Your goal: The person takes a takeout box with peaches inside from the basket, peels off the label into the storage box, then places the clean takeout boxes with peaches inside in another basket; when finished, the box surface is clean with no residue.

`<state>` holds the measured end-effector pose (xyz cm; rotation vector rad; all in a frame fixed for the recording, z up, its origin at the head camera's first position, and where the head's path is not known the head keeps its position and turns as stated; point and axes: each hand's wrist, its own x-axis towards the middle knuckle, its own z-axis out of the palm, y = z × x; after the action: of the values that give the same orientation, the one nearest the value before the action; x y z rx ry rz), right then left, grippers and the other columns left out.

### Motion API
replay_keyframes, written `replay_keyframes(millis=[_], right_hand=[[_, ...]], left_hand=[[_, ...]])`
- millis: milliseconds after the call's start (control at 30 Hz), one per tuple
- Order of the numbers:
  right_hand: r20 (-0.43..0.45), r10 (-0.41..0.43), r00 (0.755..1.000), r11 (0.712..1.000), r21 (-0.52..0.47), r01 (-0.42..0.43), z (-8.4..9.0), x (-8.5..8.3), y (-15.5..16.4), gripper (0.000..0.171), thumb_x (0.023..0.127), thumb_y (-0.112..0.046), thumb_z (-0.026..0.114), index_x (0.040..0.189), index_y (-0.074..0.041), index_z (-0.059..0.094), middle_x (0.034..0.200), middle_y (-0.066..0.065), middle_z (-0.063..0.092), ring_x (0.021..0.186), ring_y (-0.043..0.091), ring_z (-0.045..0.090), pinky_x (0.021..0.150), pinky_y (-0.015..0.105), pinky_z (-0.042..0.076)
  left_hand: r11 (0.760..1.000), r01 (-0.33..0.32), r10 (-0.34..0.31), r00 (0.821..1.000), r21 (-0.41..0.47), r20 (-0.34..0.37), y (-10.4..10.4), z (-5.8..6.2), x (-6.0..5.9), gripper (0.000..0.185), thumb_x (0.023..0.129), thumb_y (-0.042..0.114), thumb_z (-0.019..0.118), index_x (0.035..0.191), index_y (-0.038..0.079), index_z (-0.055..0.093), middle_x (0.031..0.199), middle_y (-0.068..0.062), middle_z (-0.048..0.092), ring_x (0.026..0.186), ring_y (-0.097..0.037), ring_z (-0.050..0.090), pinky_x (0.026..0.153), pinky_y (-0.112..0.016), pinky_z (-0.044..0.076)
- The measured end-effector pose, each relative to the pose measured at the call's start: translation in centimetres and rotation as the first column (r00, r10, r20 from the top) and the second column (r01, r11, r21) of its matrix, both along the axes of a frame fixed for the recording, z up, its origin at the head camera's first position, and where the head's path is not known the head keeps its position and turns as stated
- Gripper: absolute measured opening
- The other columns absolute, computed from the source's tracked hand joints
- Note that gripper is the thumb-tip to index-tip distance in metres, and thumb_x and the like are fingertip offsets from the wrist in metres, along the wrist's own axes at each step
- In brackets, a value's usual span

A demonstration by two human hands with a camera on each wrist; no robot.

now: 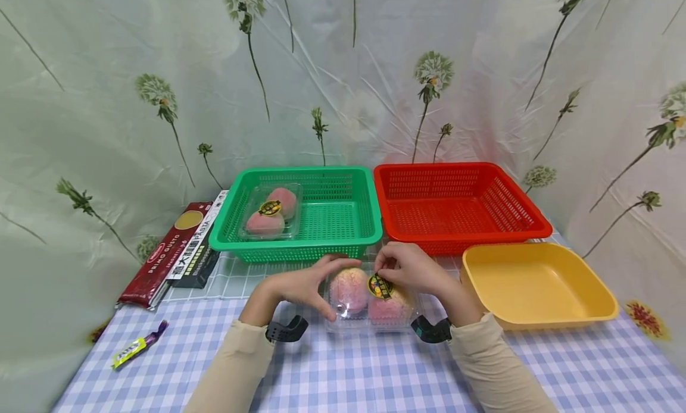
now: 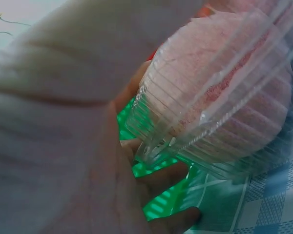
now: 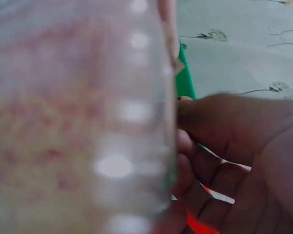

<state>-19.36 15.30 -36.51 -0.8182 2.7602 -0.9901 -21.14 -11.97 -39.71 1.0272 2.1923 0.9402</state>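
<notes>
A clear plastic box (image 1: 358, 327) holding two pink-yellow peaches (image 1: 349, 289) lies on the checked cloth before me. My left hand (image 1: 300, 287) grips its left end, thumb at the front corner and fingers spread along the back. In the left wrist view those fingers (image 2: 168, 178) reach behind the ribbed wall of the box. A round black and yellow label (image 1: 380, 286) is on the lid. At the label's upper edge, my right hand (image 1: 407, 269) pinches it between thumb and curled fingers. The right wrist view shows this thumb (image 3: 210, 124) right beside the box.
Behind the box stand a green basket (image 1: 295, 246) with another peach box (image 1: 270, 213) inside, and a red basket (image 1: 461, 243). A yellow tub (image 1: 536, 285) is at the right. Pasta packages (image 1: 171, 252) and a wrapped snack (image 1: 139, 344) lie at the left.
</notes>
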Motion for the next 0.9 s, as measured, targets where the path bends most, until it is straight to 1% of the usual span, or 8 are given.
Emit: replay_keyframes(millis=[100, 233, 433, 600, 667, 767, 833, 900], right_hand=[[-0.015, 0.053, 0.998, 0.999, -0.012, -0.053, 0.2, 0.0, 0.3, 0.008, 0.091, -0.008, 0.069, 0.087, -0.014, 0.065, 0.085, -0.003, 0.063, 0.082, 0.011, 0.057, 0.075, 0.024, 0.051], [0.004, 0.115, 0.993, 0.992, -0.044, -0.114, 0.6, 0.1, 0.7, 0.007, 0.096, -0.008, 0.064, 0.092, -0.012, 0.061, 0.089, -0.001, 0.062, 0.085, 0.012, 0.059, 0.078, 0.025, 0.052], [0.048, 0.148, 0.988, 0.985, -0.091, -0.144, 0.9, 0.1, 1.2, 0.005, 0.098, -0.009, 0.062, 0.095, -0.012, 0.059, 0.092, 0.001, 0.061, 0.090, 0.017, 0.061, 0.081, 0.029, 0.053], [0.104, 0.183, 0.978, 0.974, -0.150, -0.167, 0.9, -0.1, 1.7, 0.004, 0.099, -0.011, 0.060, 0.096, -0.009, 0.059, 0.092, 0.003, 0.059, 0.090, 0.018, 0.061, 0.081, 0.027, 0.053], [0.142, 0.193, 0.971, 0.966, -0.201, -0.163, 1.0, -0.1, 2.0, 0.005, 0.099, -0.012, 0.059, 0.098, -0.006, 0.058, 0.092, 0.004, 0.059, 0.088, 0.018, 0.061, 0.079, 0.026, 0.053], [0.190, 0.187, 0.964, 0.939, -0.322, -0.119, 1.4, -0.2, 2.6, 0.007, 0.100, -0.009, 0.058, 0.102, -0.002, 0.057, 0.089, 0.008, 0.059, 0.081, 0.018, 0.060, 0.073, 0.025, 0.054], [0.188, 0.167, 0.968, 0.916, -0.392, -0.082, 1.9, -0.2, 3.2, 0.008, 0.099, -0.006, 0.057, 0.105, 0.001, 0.057, 0.088, 0.009, 0.060, 0.077, 0.016, 0.059, 0.070, 0.024, 0.054], [0.179, 0.123, 0.976, 0.910, -0.412, -0.039, 2.5, -0.2, 4.2, 0.012, 0.099, -0.005, 0.058, 0.109, 0.002, 0.058, 0.090, 0.011, 0.062, 0.077, 0.017, 0.060, 0.069, 0.024, 0.055]], left_hand=[[1.000, -0.012, 0.012, 1.000, 0.004, 0.015, 0.1, 0.0, 0.0, 0.106, 0.076, 0.033, 0.087, 0.159, 0.031, 0.022, 0.161, -0.010, 0.016, 0.145, -0.033, 0.024, 0.109, -0.060, 0.037], [1.000, -0.023, 0.023, 0.999, -0.001, 0.025, 0.2, 0.1, -0.1, 0.104, 0.077, 0.034, 0.086, 0.159, 0.033, 0.022, 0.161, -0.010, 0.015, 0.145, -0.032, 0.024, 0.110, -0.060, 0.036], [1.000, -0.025, 0.025, 1.000, 0.005, 0.011, 0.3, -0.1, -0.2, 0.104, 0.077, 0.037, 0.086, 0.159, 0.032, 0.022, 0.162, -0.010, 0.015, 0.146, -0.032, 0.023, 0.111, -0.060, 0.035], [1.000, -0.022, 0.022, 1.000, 0.012, 0.007, 0.3, -0.4, -0.3, 0.104, 0.078, 0.037, 0.086, 0.159, 0.032, 0.022, 0.162, -0.010, 0.015, 0.146, -0.032, 0.023, 0.111, -0.060, 0.035], [1.000, -0.020, 0.020, 1.000, 0.015, 0.008, 0.3, -0.5, -0.3, 0.103, 0.078, 0.036, 0.085, 0.159, 0.031, 0.022, 0.162, -0.010, 0.015, 0.146, -0.031, 0.023, 0.112, -0.060, 0.034], [1.000, -0.011, 0.011, 1.000, 0.019, -0.007, 0.2, -0.6, -0.4, 0.104, 0.078, 0.038, 0.085, 0.159, 0.030, 0.022, 0.162, -0.009, 0.016, 0.146, -0.031, 0.024, 0.112, -0.060, 0.034], [1.000, -0.002, 0.002, 1.000, 0.026, -0.014, 0.1, -0.6, -0.5, 0.104, 0.078, 0.040, 0.085, 0.160, 0.029, 0.022, 0.162, -0.010, 0.016, 0.146, -0.031, 0.023, 0.112, -0.061, 0.034], [0.999, 0.003, -0.002, 1.000, 0.032, -0.021, 0.0, -0.6, -0.6, 0.104, 0.078, 0.040, 0.085, 0.159, 0.030, 0.022, 0.162, -0.009, 0.017, 0.146, -0.030, 0.023, 0.112, -0.061, 0.033]])
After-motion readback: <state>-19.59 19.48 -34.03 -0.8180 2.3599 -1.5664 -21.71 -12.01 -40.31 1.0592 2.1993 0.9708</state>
